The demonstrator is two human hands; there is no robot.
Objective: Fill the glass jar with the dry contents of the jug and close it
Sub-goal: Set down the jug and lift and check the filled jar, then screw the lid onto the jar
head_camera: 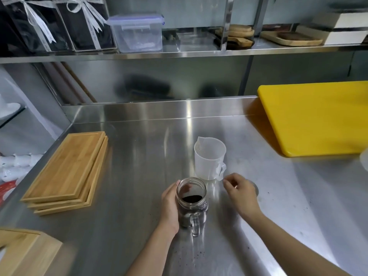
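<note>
My left hand (pixel 170 206) wraps the glass jar (pixel 192 202) at its nine o'clock side; it holds dark grounds, lid not yet on. The jug (pixel 210 157), at one o'clock, looks emptied. My right hand (pixel 240 193) hovers loosely curled, grasping nothing I can see.

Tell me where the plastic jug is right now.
In the head view, the plastic jug stands upright on the steel counter, just behind the glass jar and beside the right hand.
</note>
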